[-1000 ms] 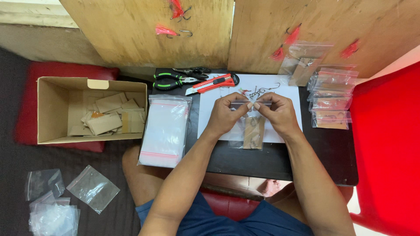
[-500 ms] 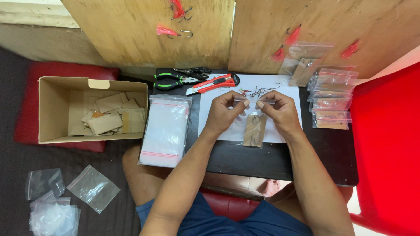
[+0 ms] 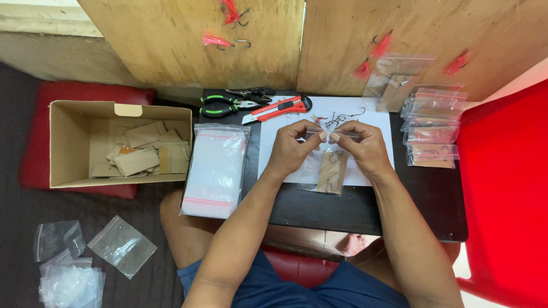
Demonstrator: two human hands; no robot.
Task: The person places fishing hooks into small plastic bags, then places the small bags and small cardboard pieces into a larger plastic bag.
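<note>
The clear bag (image 3: 330, 168) hangs lengthwise toward the near edge, a brown card inside; left hand (image 3: 292, 149) and right hand (image 3: 361, 147) pinch its far top edge.

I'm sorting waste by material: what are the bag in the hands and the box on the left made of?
The small bag looks like thin clear glossy plastic: a tan card shows through it. The box looks like plain matte brown cardboard, with folded flaps. Both hands, left hand and right hand, pinch the bag's top.
</note>
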